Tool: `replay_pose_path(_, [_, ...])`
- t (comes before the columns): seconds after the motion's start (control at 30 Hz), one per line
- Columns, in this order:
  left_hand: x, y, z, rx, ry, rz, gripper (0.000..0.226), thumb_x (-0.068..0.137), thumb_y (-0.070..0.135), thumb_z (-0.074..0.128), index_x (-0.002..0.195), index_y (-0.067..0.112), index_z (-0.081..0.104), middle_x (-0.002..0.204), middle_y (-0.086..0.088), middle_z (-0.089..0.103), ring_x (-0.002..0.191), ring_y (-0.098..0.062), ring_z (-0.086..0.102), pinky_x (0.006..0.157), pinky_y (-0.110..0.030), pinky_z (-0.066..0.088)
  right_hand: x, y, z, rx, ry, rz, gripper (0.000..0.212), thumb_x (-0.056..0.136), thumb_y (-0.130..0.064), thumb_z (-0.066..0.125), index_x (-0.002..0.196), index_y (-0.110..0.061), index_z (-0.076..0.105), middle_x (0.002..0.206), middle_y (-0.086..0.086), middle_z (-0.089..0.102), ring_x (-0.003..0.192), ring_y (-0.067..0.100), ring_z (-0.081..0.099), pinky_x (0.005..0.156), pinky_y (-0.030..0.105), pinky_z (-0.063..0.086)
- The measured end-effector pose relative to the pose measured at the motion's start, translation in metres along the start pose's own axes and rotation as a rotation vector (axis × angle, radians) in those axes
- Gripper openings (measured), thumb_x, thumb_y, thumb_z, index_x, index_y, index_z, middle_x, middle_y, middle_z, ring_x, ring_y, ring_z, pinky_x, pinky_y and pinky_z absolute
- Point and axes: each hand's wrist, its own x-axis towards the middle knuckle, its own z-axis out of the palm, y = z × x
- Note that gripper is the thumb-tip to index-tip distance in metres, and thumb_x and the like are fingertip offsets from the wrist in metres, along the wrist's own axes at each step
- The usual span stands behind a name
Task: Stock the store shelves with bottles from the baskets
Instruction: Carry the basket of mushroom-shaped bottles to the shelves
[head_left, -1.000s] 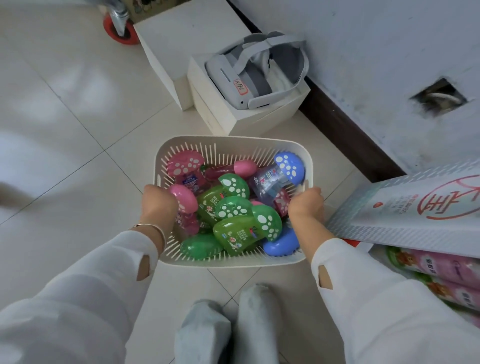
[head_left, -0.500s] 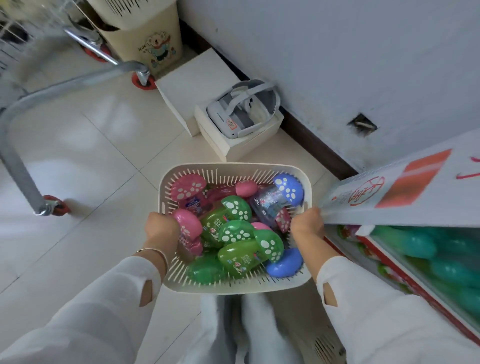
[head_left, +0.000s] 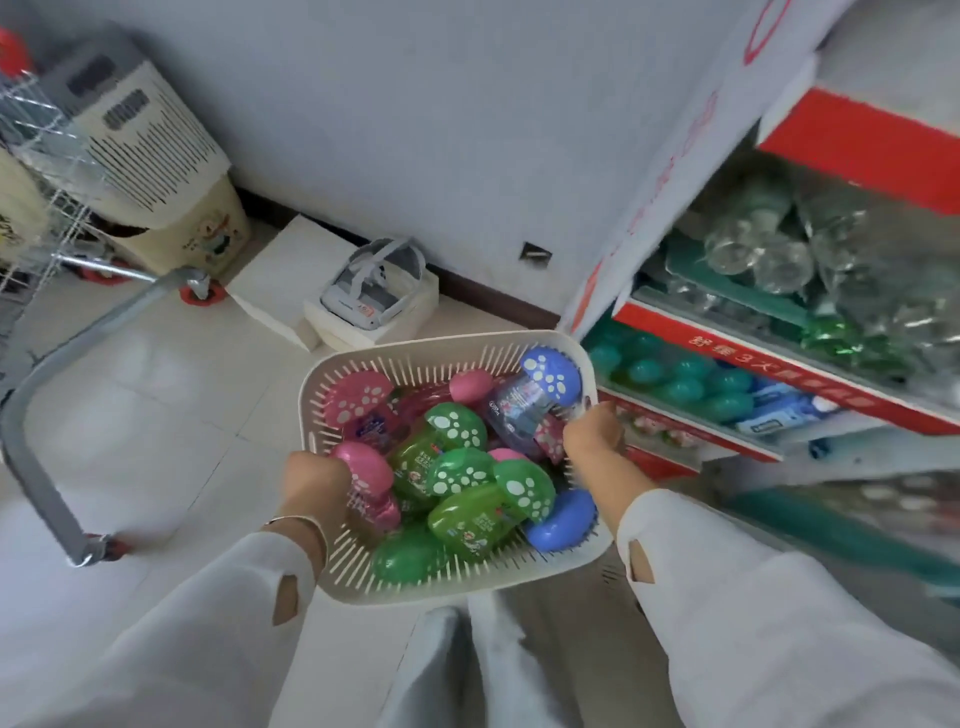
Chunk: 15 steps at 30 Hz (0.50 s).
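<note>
1. Gripping cream slotted plastic basket (head_left: 447, 348) at frame centre: left hand (head_left: 311, 480) fingers curled over its left rim, right hand (head_left: 592, 436) fingers curled over its right rim.
2. Basket holds jumbled pink, green and blue spotted-cap plastic bottles (head_left: 470, 514).
3. Red-edged store shelves (head_left: 769, 364) at right, just beside basket; teal round-top bottles (head_left: 675, 374) on a lower shelf.
4. Grey metal cart frame (head_left: 36, 467) at left; white headset (head_left: 371, 299) at upper centre.

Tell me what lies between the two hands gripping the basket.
Head view: pink, green and blue bottles heaped in the basket, between left hand and right hand.
</note>
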Motion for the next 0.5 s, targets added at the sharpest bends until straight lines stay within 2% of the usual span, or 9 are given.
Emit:
replay_pose_path(0.17, [-0.065, 0.005, 0.003, 0.148, -0.086, 0.154, 0.02, 0.088, 0.002, 0.051, 0.102, -0.011, 0.055, 0.08, -0.018, 0.058, 0.067, -0.028, 0.053, 0.064, -0.035, 0.042, -0.027, 0.077, -0.048, 0.121, 0.006, 0.141, 0.037, 0.095, -0.005, 0.048, 0.131, 0.003, 0.045, 0.132, 0.023, 0.052, 0.121, 0.037, 0.052, 0.096, 0.041, 0.043])
replay_pose_path(0.27, [-0.103, 0.007, 0.023, 0.256, -0.159, 0.248, 0.023, 0.088, 0.002, 0.051, 0.105, -0.012, 0.056, 0.087, -0.022, 0.062, 0.077, -0.029, 0.054, 0.068, -0.037, 0.044, -0.043, 0.136, -0.074, 0.217, 0.013, 0.225, 0.038, 0.096, -0.01, 0.047, 0.131, 0.004, 0.046, 0.133, 0.023, 0.052, 0.122, 0.036, 0.052, 0.096, 0.037, 0.042])
replay_pose_path(0.33, [-0.128, 0.009, 0.047, 0.305, -0.229, 0.281, 0.031, 0.089, 0.004, 0.049, 0.116, -0.01, 0.054, 0.075, -0.012, 0.054, 0.083, -0.025, 0.05, 0.075, -0.037, 0.045, -0.05, 0.18, -0.09, 0.267, 0.033, 0.282, 0.038, 0.096, -0.012, 0.047, 0.13, 0.004, 0.048, 0.133, 0.022, 0.053, 0.122, 0.035, 0.052, 0.095, 0.035, 0.043])
replay_pose_path(0.4, [-0.153, 0.008, 0.076, 0.353, -0.274, 0.309, 0.034, 0.089, 0.004, 0.049, 0.121, -0.009, 0.052, 0.076, -0.008, 0.047, 0.086, -0.023, 0.048, 0.079, -0.039, 0.047, -0.057, 0.226, -0.105, 0.298, 0.056, 0.342, 0.039, 0.094, -0.011, 0.049, 0.129, 0.006, 0.048, 0.133, 0.022, 0.053, 0.123, 0.036, 0.051, 0.096, 0.035, 0.042])
replay_pose_path(0.5, [-0.206, 0.0, 0.124, 0.426, -0.282, 0.388, 0.021, 0.087, 0.0, 0.052, 0.104, -0.013, 0.055, 0.077, -0.013, 0.053, 0.078, -0.028, 0.052, 0.075, -0.041, 0.05, -0.066, 0.301, -0.131, 0.37, 0.09, 0.442, 0.038, 0.093, -0.007, 0.049, 0.129, 0.007, 0.047, 0.133, 0.023, 0.052, 0.124, 0.036, 0.049, 0.098, 0.034, 0.039])
